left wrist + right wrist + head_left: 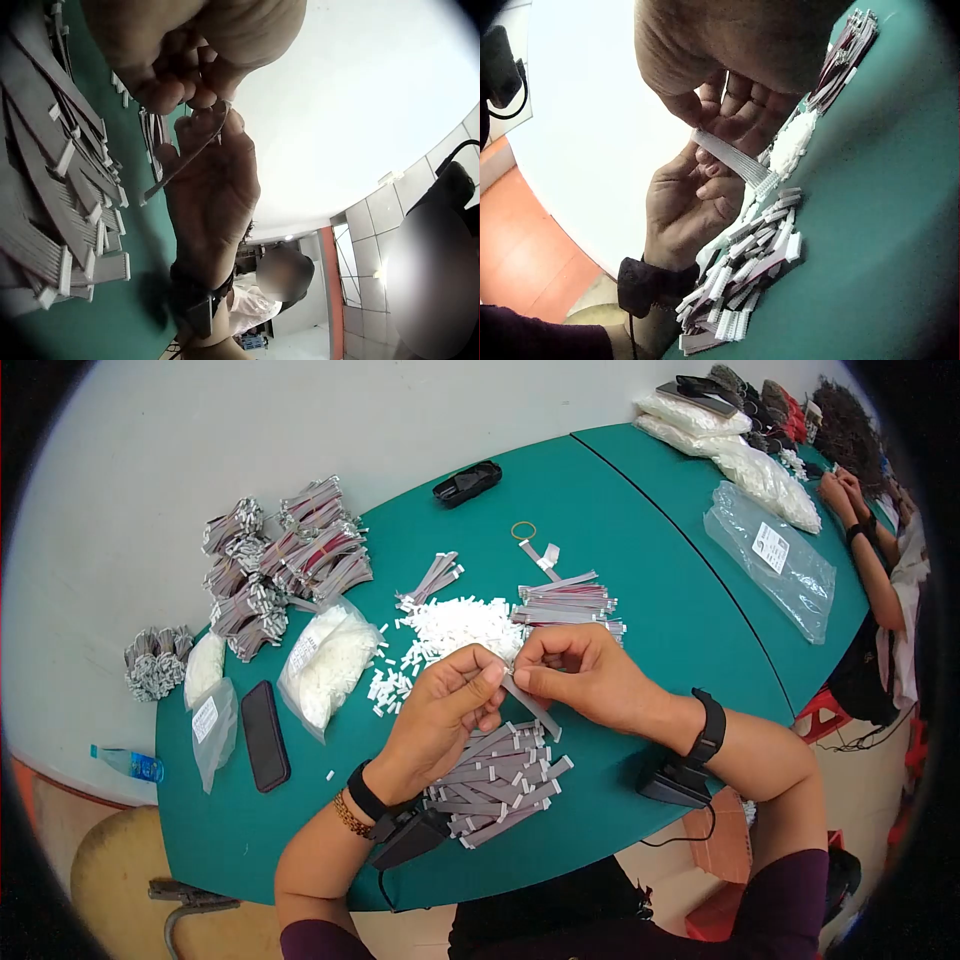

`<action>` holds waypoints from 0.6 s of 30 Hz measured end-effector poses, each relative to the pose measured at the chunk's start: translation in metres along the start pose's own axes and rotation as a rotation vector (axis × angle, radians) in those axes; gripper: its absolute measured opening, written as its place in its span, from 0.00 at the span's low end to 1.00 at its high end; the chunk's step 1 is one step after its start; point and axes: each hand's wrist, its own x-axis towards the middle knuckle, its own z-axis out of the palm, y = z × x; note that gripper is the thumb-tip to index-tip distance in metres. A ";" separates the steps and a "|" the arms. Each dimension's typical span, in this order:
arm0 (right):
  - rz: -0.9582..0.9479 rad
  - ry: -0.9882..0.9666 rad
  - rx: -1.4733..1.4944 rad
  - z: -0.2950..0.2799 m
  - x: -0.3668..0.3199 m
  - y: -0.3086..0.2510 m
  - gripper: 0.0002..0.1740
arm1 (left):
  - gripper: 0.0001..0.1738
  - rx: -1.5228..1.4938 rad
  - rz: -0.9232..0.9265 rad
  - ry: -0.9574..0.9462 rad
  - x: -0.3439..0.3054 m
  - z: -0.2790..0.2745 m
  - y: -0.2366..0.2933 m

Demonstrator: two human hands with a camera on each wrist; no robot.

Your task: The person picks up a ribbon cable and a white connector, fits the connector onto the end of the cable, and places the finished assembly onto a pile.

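A short grey ribbon cable (532, 705) hangs from the fingertips of both hands, which meet at its upper end. My left hand (450, 705) pinches that end between thumb and forefinger, other fingers curled in. From the other side my right hand (585, 675) grips it with thumb and forefinger. The right wrist view shows the ribbon cable (735, 159) slanting down to a white connector at its free end. The fingertips hide the pinched end. Below the hands lies a pile of ribbon cables (500, 785) with white connectors; just behind them is a heap of small white connector pieces (460, 628).
Another stack of ribbon cables (565, 605) lies behind my right hand. Bundled cables (290, 555), a bag of white pieces (325, 665) and a phone (264, 735) are on the left. A clear plastic bag (770, 560) lies at right, near another person's arms (870, 560).
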 end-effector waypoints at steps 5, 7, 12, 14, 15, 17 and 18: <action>0.016 -0.006 0.029 0.001 0.000 -0.001 0.05 | 0.08 0.010 0.003 -0.004 0.000 -0.001 0.000; 0.024 -0.007 0.022 0.000 0.000 -0.002 0.05 | 0.08 0.011 0.006 0.006 0.000 0.000 0.000; 0.050 -0.016 -0.005 -0.001 -0.001 -0.002 0.05 | 0.09 0.089 0.055 0.038 -0.001 0.002 0.001; 0.041 -0.014 -0.022 -0.001 -0.001 -0.004 0.05 | 0.09 0.143 0.087 0.052 -0.001 0.003 0.001; 0.047 -0.014 -0.021 -0.001 -0.001 -0.004 0.05 | 0.09 0.174 0.099 0.052 -0.001 0.003 0.001; 0.059 -0.015 -0.018 -0.001 -0.001 -0.003 0.04 | 0.09 0.234 0.123 0.055 -0.001 0.003 0.001; 0.062 -0.016 -0.016 -0.001 -0.001 -0.003 0.04 | 0.09 0.237 0.123 0.056 -0.001 0.002 0.000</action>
